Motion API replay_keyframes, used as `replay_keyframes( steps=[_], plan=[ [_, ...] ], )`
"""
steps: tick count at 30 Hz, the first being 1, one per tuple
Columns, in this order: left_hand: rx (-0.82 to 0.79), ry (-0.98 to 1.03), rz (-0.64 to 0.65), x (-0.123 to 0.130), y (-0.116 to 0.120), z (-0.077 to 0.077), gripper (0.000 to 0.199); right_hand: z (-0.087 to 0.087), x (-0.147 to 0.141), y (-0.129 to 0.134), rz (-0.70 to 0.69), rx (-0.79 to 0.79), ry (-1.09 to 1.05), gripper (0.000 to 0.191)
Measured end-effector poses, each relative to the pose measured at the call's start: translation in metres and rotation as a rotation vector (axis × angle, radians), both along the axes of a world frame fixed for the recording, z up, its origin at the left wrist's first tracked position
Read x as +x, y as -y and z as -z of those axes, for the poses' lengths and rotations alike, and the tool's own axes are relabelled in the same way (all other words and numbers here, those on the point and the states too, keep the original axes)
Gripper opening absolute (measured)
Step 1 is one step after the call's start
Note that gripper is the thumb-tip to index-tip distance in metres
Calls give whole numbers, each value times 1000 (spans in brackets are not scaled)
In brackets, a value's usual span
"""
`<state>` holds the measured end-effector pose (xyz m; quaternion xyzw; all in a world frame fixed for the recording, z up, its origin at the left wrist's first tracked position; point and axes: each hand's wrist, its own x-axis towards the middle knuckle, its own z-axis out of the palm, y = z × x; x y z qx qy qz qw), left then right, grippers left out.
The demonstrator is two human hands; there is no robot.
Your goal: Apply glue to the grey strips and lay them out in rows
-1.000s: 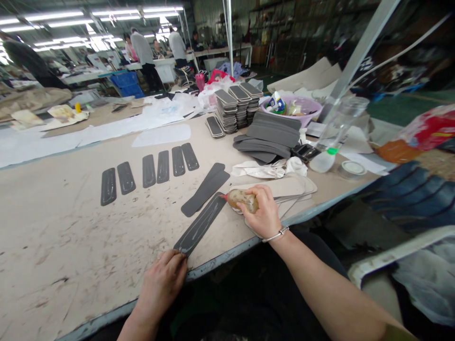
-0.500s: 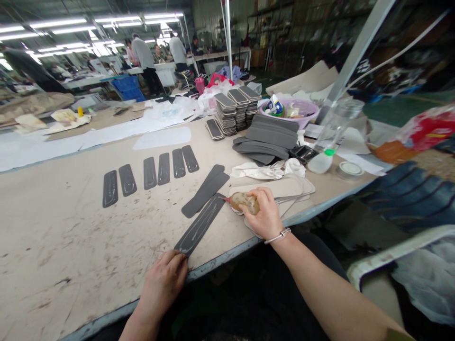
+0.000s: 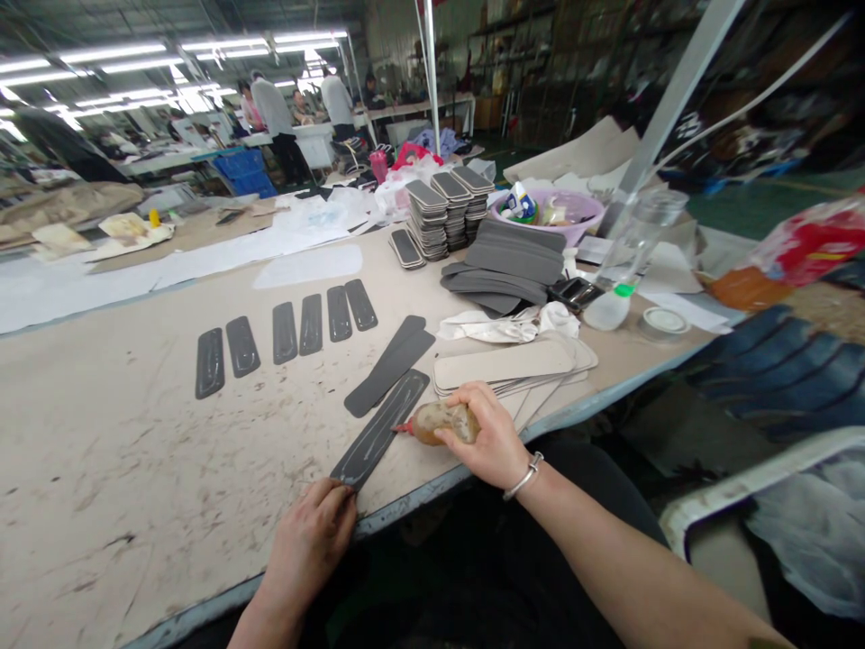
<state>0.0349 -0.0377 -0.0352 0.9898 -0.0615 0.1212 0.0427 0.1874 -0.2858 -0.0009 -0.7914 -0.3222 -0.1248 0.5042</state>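
My right hand point(image 3: 490, 434) is wrapped round a brownish glue bottle point(image 3: 432, 424), whose red nozzle points left at the right edge of a long dark grey strip point(image 3: 382, 428). Shiny glue lines run along that strip. Its near end is pinched by my left hand point(image 3: 317, 523) at the table's front edge. Two plain grey strips point(image 3: 388, 365) lie crossed just beyond. Further left, several short grey pieces point(image 3: 284, 332) with glossy lines lie in a row. A stack of beige strips point(image 3: 504, 362) is beyond my right hand.
Stacked small pads point(image 3: 427, 216), a pile of dark pieces point(image 3: 506, 266) and a purple basin point(image 3: 587, 227) stand at the back. A crumpled white cloth point(image 3: 506, 324), a clear bottle point(image 3: 608, 308) and a round lid point(image 3: 666, 322) lie right. Several people work in the background.
My right hand has moved the bottle nearer and left, bringing its nozzle from the strip's far end to about its middle. My left hand stays in place.
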Motion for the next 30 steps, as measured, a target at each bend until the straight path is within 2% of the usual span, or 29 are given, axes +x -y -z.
replay_keyframes(
  steps=[2,8,10,14,17,20,22,24,28,30],
  plan=[
    [-2,-11,-2,0,0,0,13,0,2,0,4,15,9,36],
    [-10,-16,1,0,-1,0,14,5,21,0,248,27,87,33],
    [-17,-12,3,1,-1,1,14,5,22,-1,237,19,80,32],
    [-84,-29,-34,2,3,-4,13,2,14,-4,100,62,-23,32],
    [-235,-47,-112,0,5,-16,14,1,12,-2,111,232,-238,35],
    [-446,-81,-253,-8,-6,-37,15,3,20,1,118,520,-491,43],
    [-577,-125,-382,-17,-25,-56,17,3,24,2,87,696,-625,46],
    [-676,-150,-519,-26,-53,-78,20,1,26,2,53,804,-733,47],
    [-837,-81,-772,-32,-131,-127,29,-4,23,0,31,872,-851,47],
    [-815,-6,-856,-29,-177,-152,30,-4,21,-2,23,878,-894,46]
  ],
)
